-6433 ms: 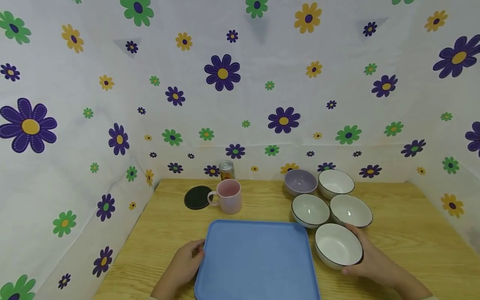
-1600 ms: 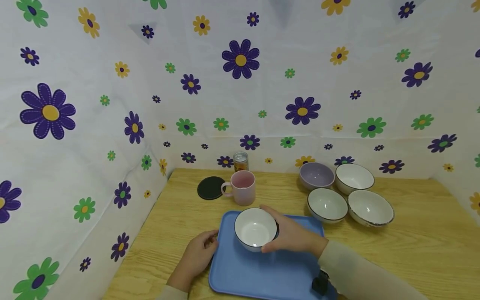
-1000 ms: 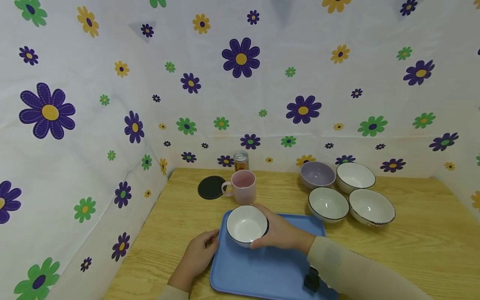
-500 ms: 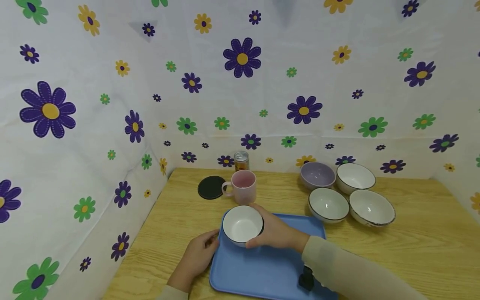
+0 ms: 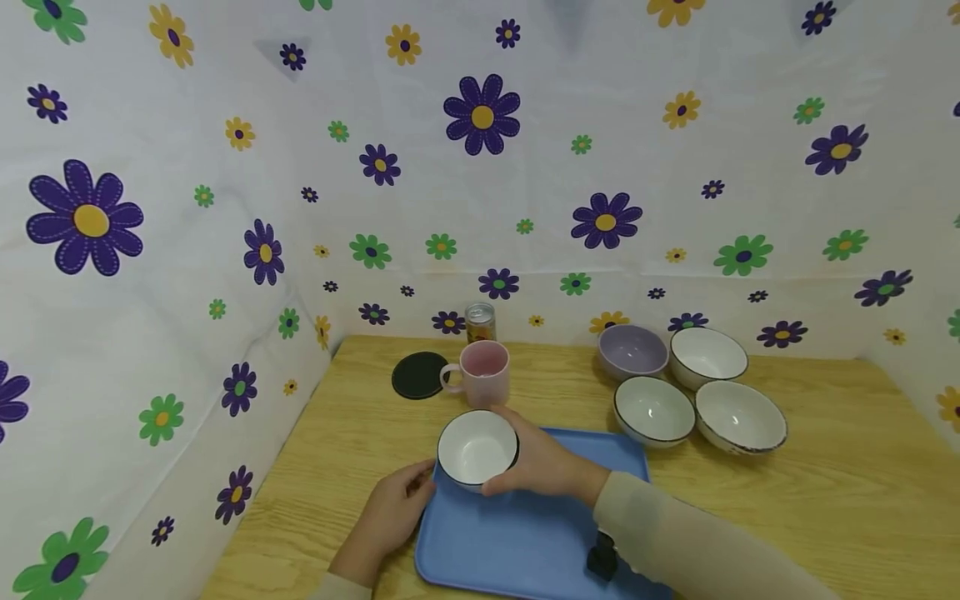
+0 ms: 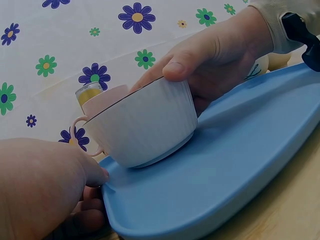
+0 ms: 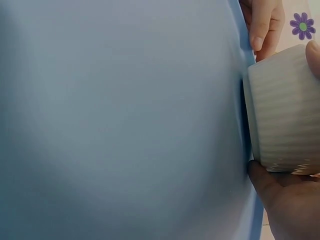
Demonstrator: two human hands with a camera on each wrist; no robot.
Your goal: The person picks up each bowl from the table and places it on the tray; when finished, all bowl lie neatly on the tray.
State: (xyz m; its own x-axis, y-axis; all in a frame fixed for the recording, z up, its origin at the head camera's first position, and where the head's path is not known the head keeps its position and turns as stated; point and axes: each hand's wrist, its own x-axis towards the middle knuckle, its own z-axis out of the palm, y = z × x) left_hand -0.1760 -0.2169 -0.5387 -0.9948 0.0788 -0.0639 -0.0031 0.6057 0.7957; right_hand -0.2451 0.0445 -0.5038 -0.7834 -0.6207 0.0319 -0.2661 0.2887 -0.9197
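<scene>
A white bowl (image 5: pixel 477 448) with a dark rim is at the far left corner of the blue tray (image 5: pixel 510 546). My right hand (image 5: pixel 546 460) grips it from the right, thumb on the near side and fingers around the far side. In the left wrist view the bowl (image 6: pixel 142 125) stands nearly upright, its base at or just over the tray surface; contact is hard to tell. At the tray's left edge, my left hand (image 5: pixel 390 510) holds the rim, with the thumb (image 6: pixel 95 172) against it and curled fingers below. The right wrist view shows the bowl's ribbed side (image 7: pixel 285 110).
Behind the tray stand a pink mug (image 5: pixel 485 375), a can (image 5: pixel 480 322) and a black round coaster (image 5: pixel 420 375). At back right are a purple bowl (image 5: pixel 632 352) and white bowls (image 5: pixel 655 411), close together on the wooden table (image 5: pixel 840 475). A flowered cloth (image 5: pixel 300 150) encloses the table.
My right hand has carried the white bowl from the table right of the tray to the tray's far left corner, lately sliding slightly left. My left hand keeps its place at the tray edge.
</scene>
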